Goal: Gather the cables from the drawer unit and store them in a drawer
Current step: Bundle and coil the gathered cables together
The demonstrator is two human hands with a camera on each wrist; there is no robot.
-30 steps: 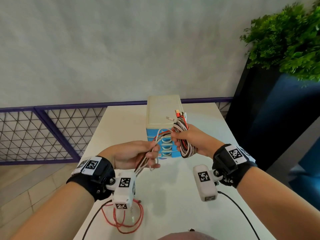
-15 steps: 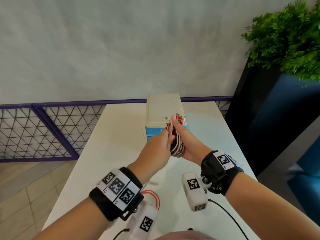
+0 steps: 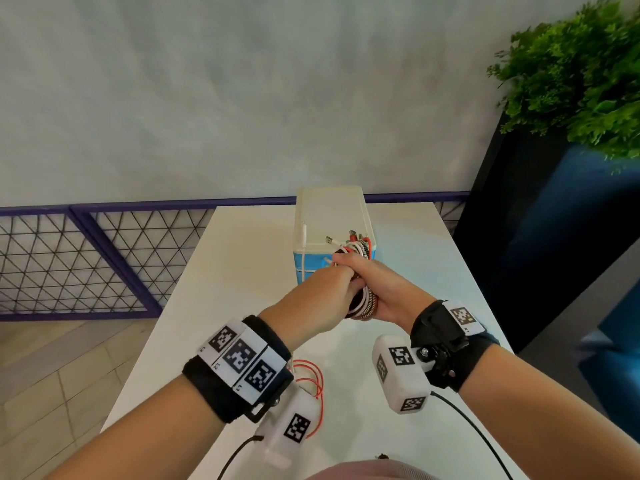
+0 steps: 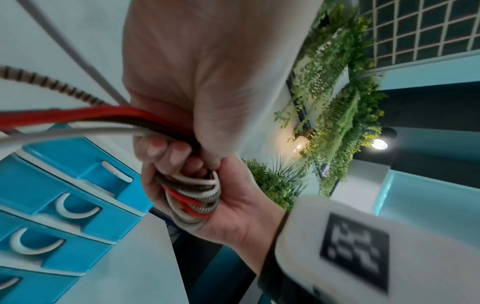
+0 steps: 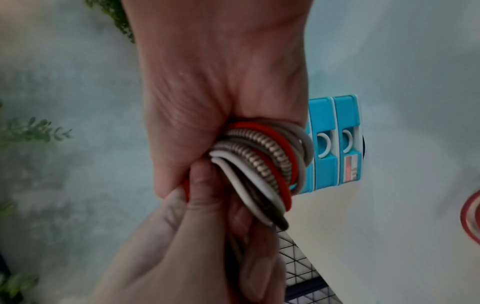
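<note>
A coil of red, white and braided cables (image 3: 364, 303) is clasped between both hands in front of the drawer unit (image 3: 330, 216), which has a cream top and blue drawers. My right hand (image 3: 384, 289) grips the coil (image 5: 262, 164) from the right. My left hand (image 3: 332, 285) closes on the same bundle from the left, with its fingers curled round the red, dark and white strands (image 4: 145, 125). Plug ends (image 3: 349, 237) stick up above the hands. One white cable (image 3: 303, 251) hangs over the unit's front edge. All the blue drawers (image 4: 64, 185) look closed.
A loose red cable (image 3: 313, 379) lies on the white table (image 3: 242, 271) near me, partly under my left wrist. A purple mesh railing (image 3: 104, 258) runs behind and left of the table. To the right is a dark planter with a green plant (image 3: 571, 74).
My left hand has risen from low on the left, bringing the loose strands up to the coil in my right hand. Both hands now clasp the bundle together.
</note>
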